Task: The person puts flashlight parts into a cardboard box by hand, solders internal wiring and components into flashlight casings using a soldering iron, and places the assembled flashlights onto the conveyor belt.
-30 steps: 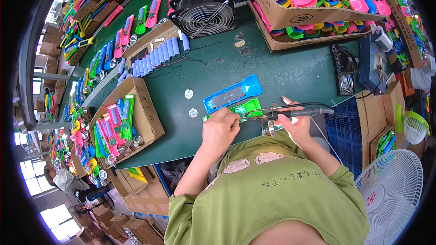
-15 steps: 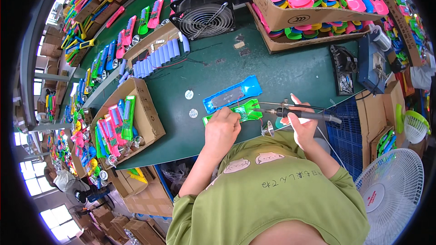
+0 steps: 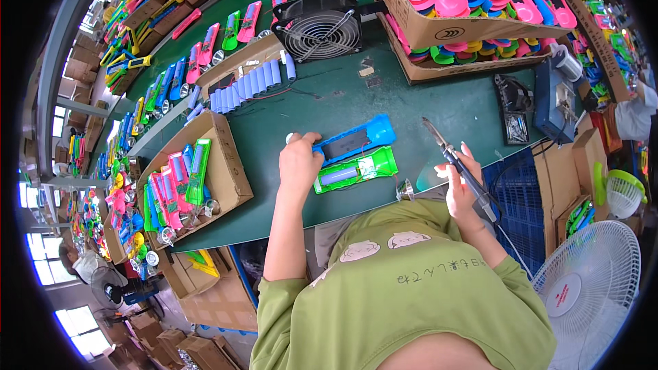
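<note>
My left hand (image 3: 299, 164) is closed around the left end of a blue plastic flashlight housing (image 3: 380, 130), which has a dark panel. That end is hidden by my fingers. Just below lies a green flashlight housing (image 3: 384, 162) with a purple battery (image 3: 340, 176) and thin wires in it. A shiny reflector cup (image 3: 406, 190) sits at its lower right, by the table edge. My right hand (image 3: 462, 181) grips a soldering iron (image 3: 473, 179), its tip pointing up and left, apart from both housings.
A carton (image 3: 226, 157) of assembled colourful housings stands at left. Behind it is a cardboard tray with a row of purple batteries (image 3: 250, 85). A black fan (image 3: 321, 34) stands at the back, beside large cartons (image 3: 439, 27) of housings. A blue soldering station (image 3: 554, 99) with a solder spool is at right.
My left hand has moved left and up from the green housing to the blue one's end. The soldering iron has swung away from the green housing, its tip now higher and farther right.
</note>
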`<control>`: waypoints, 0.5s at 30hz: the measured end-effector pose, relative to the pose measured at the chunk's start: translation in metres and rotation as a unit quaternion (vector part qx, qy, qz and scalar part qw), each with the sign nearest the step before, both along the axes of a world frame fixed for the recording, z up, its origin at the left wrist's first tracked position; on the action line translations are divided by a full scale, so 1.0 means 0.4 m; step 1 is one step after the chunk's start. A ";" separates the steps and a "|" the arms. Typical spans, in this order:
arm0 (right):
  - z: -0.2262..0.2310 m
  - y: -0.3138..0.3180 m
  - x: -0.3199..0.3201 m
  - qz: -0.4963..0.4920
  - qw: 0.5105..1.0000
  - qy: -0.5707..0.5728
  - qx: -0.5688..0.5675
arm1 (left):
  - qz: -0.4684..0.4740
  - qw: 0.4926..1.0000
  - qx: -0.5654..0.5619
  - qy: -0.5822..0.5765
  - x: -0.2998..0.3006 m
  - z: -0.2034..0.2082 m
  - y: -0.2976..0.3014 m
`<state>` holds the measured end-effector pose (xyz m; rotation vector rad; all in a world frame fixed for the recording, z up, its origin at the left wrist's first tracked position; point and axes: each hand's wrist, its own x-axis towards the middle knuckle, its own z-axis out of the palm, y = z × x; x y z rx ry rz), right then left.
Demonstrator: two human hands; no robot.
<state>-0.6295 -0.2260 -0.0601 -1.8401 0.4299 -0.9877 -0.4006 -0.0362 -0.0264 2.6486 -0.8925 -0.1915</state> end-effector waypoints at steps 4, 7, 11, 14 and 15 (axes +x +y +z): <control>-0.004 -0.018 -0.005 -0.039 0.999 0.008 -0.022 | 0.034 0.989 -0.141 -0.039 -0.085 -0.020 0.061; -0.008 -0.032 -0.006 -0.064 0.997 0.004 -0.041 | 0.013 0.967 -0.244 -0.065 -0.174 -0.026 0.101; -0.040 -0.060 -0.003 -0.059 0.995 -0.073 0.020 | -0.072 0.963 -0.260 -0.011 -0.157 -0.081 0.097; -0.032 -0.089 0.015 -0.104 0.994 -0.029 -0.034 | -0.026 0.950 -0.282 0.130 -0.111 -0.050 0.064; -0.037 -0.105 0.016 -0.101 0.994 -0.030 -0.037 | 0.004 0.919 -0.308 0.245 -0.093 -0.032 0.053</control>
